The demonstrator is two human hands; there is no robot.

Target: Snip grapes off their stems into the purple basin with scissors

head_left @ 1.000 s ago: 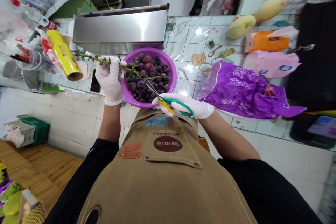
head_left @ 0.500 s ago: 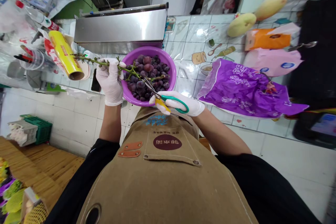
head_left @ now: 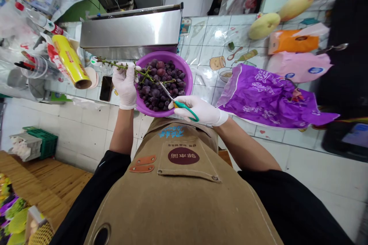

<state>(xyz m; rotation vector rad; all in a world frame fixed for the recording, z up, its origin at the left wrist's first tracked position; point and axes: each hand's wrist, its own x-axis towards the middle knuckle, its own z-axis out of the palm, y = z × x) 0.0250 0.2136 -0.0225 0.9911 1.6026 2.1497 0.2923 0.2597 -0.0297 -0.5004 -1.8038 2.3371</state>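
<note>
My left hand (head_left: 125, 85), in a white glove, is closed round a green grape stem (head_left: 110, 63) held level over the left rim of a purple bowl (head_left: 188, 72). Dark purple grapes (head_left: 161, 84) fill the bowl, and a few still hang on the stem's right end. My right hand (head_left: 198, 111), also gloved, grips green-and-yellow scissors (head_left: 184, 107) at the bowl's near rim. Their blades point up-left into the bunch, close to the stem.
A steel box (head_left: 130, 32) stands behind the bowl. A yellow wrap roll (head_left: 70, 61) and a phone (head_left: 105, 88) lie to the left. A purple bag (head_left: 270, 97), an orange pack (head_left: 291, 42) and pale fruit (head_left: 264, 25) lie to the right on the tiled counter.
Both hands have shifted slightly right and away from me. The stem has moved further over the bowl, and the scissors have drawn closer to the bunch.
</note>
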